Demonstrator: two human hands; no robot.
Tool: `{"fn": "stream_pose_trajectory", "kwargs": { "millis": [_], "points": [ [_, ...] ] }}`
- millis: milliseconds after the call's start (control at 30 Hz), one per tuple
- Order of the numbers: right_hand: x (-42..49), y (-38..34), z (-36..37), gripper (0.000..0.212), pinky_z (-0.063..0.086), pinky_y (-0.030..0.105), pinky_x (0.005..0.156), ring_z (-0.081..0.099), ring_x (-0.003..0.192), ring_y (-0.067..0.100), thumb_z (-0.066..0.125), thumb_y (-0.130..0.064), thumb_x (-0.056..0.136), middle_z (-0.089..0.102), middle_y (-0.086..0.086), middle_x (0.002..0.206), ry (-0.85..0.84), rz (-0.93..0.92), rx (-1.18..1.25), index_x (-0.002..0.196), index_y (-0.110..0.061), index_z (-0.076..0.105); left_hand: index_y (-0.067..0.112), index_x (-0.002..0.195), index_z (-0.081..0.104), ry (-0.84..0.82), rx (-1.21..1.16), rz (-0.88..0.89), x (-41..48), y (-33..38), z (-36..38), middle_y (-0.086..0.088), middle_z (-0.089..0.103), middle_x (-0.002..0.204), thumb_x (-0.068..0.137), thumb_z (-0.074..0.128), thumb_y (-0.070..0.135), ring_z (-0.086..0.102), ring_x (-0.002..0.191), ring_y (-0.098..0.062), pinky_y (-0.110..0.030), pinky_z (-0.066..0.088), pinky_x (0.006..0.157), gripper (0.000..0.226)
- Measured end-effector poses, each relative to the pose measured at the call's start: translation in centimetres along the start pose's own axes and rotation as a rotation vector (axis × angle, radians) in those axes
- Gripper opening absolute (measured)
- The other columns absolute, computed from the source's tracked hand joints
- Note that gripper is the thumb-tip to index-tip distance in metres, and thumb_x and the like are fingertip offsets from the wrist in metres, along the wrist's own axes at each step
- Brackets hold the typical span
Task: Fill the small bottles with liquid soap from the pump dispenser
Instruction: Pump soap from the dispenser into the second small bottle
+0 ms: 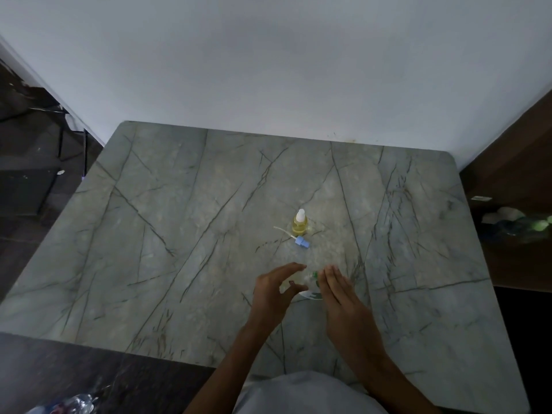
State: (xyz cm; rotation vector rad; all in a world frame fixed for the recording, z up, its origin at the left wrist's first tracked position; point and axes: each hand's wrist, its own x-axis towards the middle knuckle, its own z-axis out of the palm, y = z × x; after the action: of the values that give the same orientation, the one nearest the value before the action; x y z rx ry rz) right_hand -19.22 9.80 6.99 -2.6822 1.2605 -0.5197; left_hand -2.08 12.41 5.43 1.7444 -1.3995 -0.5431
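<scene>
Marble tabletop (179,234), clear bottle (311,289) between left hand (273,291) and right hand (343,297) fingers (330,277).

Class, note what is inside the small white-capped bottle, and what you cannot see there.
Yellowish liquid shows through the clear body of the small bottle. Its white cap is opaque, so the neck and anything inside it are hidden.

Left hand (276,289), right hand (343,297) flanking clear bottle (312,283), small yellow bottle (299,227) beyond

Marble table (179,234) against white wall (268,55)
</scene>
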Motion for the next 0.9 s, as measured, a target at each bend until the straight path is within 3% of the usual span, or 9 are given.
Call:
{"fn": "stream_pose_trajectory", "kwargs": {
  "millis": [67, 300, 467, 633, 900],
  "points": [
    [-0.1, 0.0, 0.3, 0.056, 0.05, 0.043, 0.099, 0.052, 0.128, 0.033, 0.029, 0.006, 0.081, 0.055, 0.022, 0.136, -0.008, -0.005, 0.0, 0.13, 0.006, 0.056, 0.017, 0.111, 0.072, -0.003, -0.002, -0.001, 0.0, -0.3, 0.1, 0.008, 0.069, 0.111, 0.071, 0.083, 0.014, 0.051, 0.104, 0.023, -0.001, 0.04, 0.088, 0.042],
    [-0.4, -0.4, 0.9, 0.057, 0.05, 0.04, 0.1, 0.045, 0.133, 0.032, 0.028, 0.006, 0.082, 0.05, 0.02, 0.141, -0.031, 0.041, 0.071, 0.134, 0.004, 0.051, 0.017, 0.11, 0.072, -0.013, 0.0, -0.028, -0.5, -0.6, 0.3, 0.008, 0.069, 0.111, 0.069, 0.085, 0.015, 0.059, 0.102, 0.007, -0.003, 0.042, 0.088, 0.043],
    [-0.4, -0.3, 0.2, 0.06, 0.031, 0.035, 0.115, 0.041, 0.137, 0.03, 0.029, -0.001, 0.081, 0.047, 0.018, 0.144, -0.025, 0.048, 0.049, 0.137, 0.002, 0.049, 0.017, 0.11, 0.072, -0.013, 0.011, -0.006, -0.4, -0.2, 0.1, 0.008, 0.07, 0.11, 0.07, 0.085, 0.015, 0.058, 0.102, 0.008, -0.001, 0.041, 0.087, 0.043],
    [0.3, -0.5, -0.9, 0.055, 0.046, 0.047, 0.103, 0.05, 0.13, 0.032, 0.034, -0.011, 0.083, 0.054, 0.021, 0.137, -0.057, 0.027, -0.003, 0.132, 0.004, 0.054, 0.014, 0.112, 0.071, -0.006, 0.024, 0.025, -0.3, 0.3, -0.2, 0.011, 0.066, 0.11, 0.07, 0.083, 0.016, 0.053, 0.106, 0.011, 0.002, 0.038, 0.088, 0.043],
    [0.1, -0.3, -0.7, 0.054, 0.045, 0.045, 0.103, 0.052, 0.128, 0.033, 0.034, -0.008, 0.083, 0.055, 0.022, 0.135, -0.051, 0.01, -0.005, 0.131, 0.005, 0.055, 0.015, 0.112, 0.07, -0.017, 0.029, 0.018, -0.1, 0.3, -0.3, 0.003, 0.07, 0.111, 0.072, 0.083, 0.015, 0.054, 0.104, 0.01, 0.001, 0.039, 0.088, 0.042]
  ]
}}
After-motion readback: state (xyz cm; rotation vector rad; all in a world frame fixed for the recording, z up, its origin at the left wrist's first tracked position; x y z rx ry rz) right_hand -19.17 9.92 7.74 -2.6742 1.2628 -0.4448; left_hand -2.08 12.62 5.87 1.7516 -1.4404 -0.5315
